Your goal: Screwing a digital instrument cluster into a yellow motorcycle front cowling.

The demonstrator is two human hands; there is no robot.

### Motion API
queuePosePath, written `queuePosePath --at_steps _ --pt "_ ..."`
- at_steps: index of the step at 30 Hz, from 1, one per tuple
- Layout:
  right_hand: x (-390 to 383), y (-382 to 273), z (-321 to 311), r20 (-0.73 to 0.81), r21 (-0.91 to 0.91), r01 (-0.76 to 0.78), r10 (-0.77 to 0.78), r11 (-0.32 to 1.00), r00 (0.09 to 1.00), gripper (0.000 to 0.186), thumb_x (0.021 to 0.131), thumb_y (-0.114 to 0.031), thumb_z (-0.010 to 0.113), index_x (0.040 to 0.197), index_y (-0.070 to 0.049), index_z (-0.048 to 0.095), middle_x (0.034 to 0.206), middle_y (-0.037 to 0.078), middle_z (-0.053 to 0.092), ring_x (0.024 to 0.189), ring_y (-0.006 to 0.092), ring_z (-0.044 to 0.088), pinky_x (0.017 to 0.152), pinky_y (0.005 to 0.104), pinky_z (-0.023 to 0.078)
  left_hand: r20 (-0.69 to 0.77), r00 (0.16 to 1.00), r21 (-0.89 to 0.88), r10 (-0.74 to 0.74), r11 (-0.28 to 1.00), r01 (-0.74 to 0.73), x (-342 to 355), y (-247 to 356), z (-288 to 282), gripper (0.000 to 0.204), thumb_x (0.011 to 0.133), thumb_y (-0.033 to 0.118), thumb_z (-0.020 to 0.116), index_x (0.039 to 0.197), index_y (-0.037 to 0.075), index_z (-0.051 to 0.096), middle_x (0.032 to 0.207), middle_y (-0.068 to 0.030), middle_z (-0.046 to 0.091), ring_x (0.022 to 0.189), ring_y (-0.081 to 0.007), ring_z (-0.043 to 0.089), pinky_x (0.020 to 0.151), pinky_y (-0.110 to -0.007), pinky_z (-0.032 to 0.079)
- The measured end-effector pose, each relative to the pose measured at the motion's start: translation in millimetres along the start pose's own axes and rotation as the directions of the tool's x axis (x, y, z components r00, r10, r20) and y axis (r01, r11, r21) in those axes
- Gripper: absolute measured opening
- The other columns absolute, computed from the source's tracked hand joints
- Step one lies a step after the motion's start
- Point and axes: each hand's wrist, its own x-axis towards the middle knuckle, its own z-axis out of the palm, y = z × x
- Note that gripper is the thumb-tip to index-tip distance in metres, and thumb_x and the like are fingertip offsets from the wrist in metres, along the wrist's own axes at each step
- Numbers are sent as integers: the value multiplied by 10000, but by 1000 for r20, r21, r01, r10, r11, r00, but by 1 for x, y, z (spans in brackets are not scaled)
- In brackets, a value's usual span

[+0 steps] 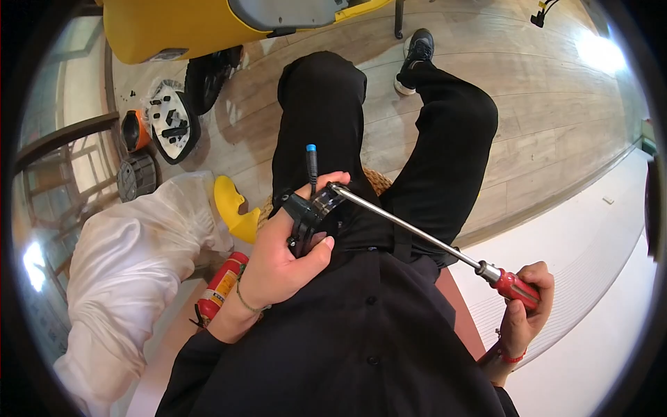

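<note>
My left hand [285, 257] grips a black bracket-like part [309, 219] with a clear section, over my lap. A black cable connector with a blue cap [312, 163] stands up from behind it. My right hand [524, 313] is closed round the red handle [517, 290] of a long screwdriver [410, 228], whose shaft runs across to the upper end of the black part, where its tip meets it.
A yellow machine body [174, 31] is at the top. To the left lie a black-and-white panel [174, 121], an orange item [133, 131], a dark round disc [137, 178], a yellow part [235, 219], white cloth [128, 271] and a fire extinguisher [221, 288]. A white surface [570, 257] is right.
</note>
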Motion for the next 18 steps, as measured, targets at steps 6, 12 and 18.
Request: queuePosePath --at_steps 6,12,18 --pt "-4 -6 7 -60 256 -241 264 936 963 427 877 -383 638 954 15 505 770 75 504 587 118 515 486 214 408 4 1000 -66 -16 998 16 0 -12 3 576 798 -49 515 1361 30 418 1349 -44 487 1199 -68 457 791 -141 405" --pt "-1 6 -1 8 -46 9 -9 999 1000 405 830 -336 704 949 -6 502 763 59 477 640 119 468 566 232 376 34 997 -56 -67 996 69 -4 -16 1 576 808 -43 515 1369 40 411 1367 -45 471 1223 -87 453 818 -152 408" --pt "2 -3 6 -13 98 -16 18 995 1000 366 856 -299 669 986 -2 500 738 79 517 601 118 500 531 209 371 39 997 -70 -61 996 64 1 -18 6 575 812 -44 519 1370 29 404 1358 -54 474 1179 -109 501 848 -181 422"
